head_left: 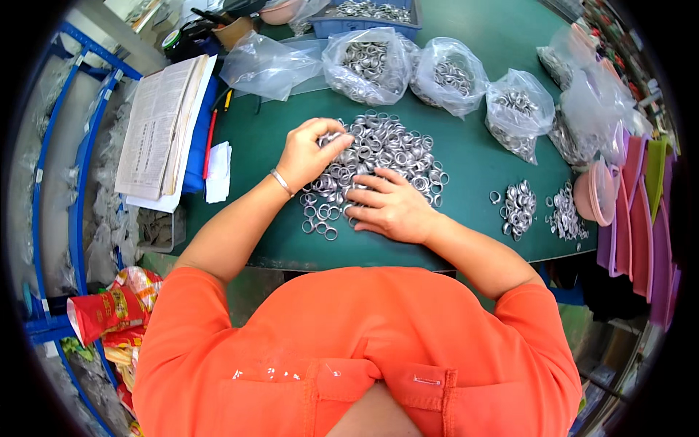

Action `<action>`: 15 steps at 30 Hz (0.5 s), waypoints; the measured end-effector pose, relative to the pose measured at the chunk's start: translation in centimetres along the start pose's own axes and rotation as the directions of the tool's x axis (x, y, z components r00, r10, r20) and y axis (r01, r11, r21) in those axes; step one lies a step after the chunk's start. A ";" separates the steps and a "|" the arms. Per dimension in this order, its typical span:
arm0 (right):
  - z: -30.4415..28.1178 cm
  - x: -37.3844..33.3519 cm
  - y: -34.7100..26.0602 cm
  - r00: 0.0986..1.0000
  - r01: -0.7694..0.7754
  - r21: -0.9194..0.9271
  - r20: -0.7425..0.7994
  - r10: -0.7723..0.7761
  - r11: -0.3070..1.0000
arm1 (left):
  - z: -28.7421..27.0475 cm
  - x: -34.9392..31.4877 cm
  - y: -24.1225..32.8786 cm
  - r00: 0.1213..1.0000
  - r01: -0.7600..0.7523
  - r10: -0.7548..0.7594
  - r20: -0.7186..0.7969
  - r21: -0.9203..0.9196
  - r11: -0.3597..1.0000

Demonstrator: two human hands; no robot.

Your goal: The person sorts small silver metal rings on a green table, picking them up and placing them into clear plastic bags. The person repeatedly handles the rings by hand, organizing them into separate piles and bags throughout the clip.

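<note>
A heap of silvery metal rings (386, 149) lies on the green table in front of me. My left hand (309, 151) is at the heap's left edge, its fingers curled and the thumb opposed, with metal rings in its grasp; how many is hidden. A metal bracelet (282, 183) circles that wrist. Over the near side of the heap rests my right hand (397, 209), palm down with fingers spread, touching the rings and gripping none that I can see. Several loose rings (319, 218) lie below the heap, between the two forearms.
Clear plastic bags of rings (518, 116) and a blue bin (364, 25) line the back. Two small piles, one of rings (518, 211), one of smaller metal parts (566, 215), lie right. An open book (162, 127), red pencil (210, 146) and pink-purple bins (641, 218) flank the table.
</note>
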State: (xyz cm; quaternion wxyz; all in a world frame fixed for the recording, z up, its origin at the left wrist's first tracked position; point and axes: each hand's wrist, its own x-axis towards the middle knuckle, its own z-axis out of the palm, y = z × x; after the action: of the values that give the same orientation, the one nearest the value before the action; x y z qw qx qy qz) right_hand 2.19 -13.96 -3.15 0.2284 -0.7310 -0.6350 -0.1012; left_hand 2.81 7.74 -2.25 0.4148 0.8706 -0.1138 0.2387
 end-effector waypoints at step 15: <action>-1.7 3.4 7.8 0.901 -0.382 -0.004 -0.224 0.372 0.924 | 1.0 -2.1 0.3 0.788 0.093 -0.225 0.573 -0.472 -0.877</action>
State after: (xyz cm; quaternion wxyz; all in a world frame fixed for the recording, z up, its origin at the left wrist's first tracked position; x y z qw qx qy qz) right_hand 10.61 -12.48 -1.76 0.2946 -0.8296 -0.4500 -0.1502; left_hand 1.18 6.75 -3.64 0.9782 -0.1366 0.0507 -0.1479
